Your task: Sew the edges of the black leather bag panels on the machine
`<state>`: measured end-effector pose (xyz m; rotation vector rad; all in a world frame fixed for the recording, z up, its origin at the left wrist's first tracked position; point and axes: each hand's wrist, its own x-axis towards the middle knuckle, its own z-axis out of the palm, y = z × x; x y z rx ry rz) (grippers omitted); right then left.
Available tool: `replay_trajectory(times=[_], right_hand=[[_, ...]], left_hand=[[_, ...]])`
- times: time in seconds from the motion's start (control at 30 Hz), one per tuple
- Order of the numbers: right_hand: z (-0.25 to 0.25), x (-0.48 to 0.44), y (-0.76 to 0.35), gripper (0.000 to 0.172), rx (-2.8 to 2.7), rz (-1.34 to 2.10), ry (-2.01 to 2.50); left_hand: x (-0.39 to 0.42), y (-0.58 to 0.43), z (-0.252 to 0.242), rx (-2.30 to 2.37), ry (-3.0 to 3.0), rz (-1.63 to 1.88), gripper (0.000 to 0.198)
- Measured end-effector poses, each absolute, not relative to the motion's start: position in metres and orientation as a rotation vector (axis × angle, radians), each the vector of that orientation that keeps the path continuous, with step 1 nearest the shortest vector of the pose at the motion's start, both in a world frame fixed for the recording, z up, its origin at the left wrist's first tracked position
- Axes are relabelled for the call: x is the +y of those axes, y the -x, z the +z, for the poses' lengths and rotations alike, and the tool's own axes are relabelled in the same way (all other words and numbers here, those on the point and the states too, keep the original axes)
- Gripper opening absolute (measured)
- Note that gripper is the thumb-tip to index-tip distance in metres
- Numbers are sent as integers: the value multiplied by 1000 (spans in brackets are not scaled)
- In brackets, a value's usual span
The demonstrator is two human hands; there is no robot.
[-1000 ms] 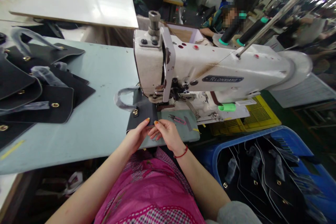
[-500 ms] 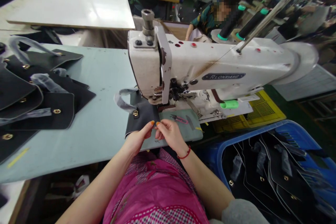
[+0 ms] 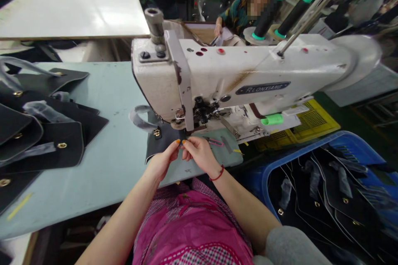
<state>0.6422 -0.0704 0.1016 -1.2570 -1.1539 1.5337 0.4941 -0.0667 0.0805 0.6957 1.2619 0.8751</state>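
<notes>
A black leather piece [image 3: 161, 140] with a gold clasp and a plastic-wrapped handle [image 3: 139, 118] lies under the head of a white sewing machine [image 3: 217, 68]. My left hand [image 3: 166, 159] is closed in a pinch at the piece's near right corner. Right beside it, my right hand [image 3: 199, 153] is pinched too, its fingertips almost meeting the left ones. Whatever the fingertips hold is too small to make out. Pink thread snips [image 3: 215, 142] lie on the machine bed just beyond my right hand.
More black leather pieces [image 3: 62, 143] are piled at the left of the pale green table [image 3: 108, 165]. A blue basket [image 3: 267, 174] with similar pieces stands at the right, a yellow crate [image 3: 323, 118] behind it. Another person [image 3: 234, 10] sits beyond the machine.
The view has shifted slightly, with the machine looking larger and farther left. My hands stay pinched close together, now nearer the needle area. The other person's hand beyond the machine has moved.
</notes>
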Motion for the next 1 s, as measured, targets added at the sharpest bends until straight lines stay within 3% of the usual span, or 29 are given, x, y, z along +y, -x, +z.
replay_trajectory(times=[0.4,0.8,1.0], right_hand=[[96,-55,-637,33,-1156,1471,1274],[26,-94,-660,22,-1884,868,1703],[5,-99,-659,24,-2055,720,1648]], left_hand=[[-40,-493,85,1217,-651,847,46],[-20,-491,81,1198,-785,938,42],[-14,-494,81,1267,-784,1009,45]])
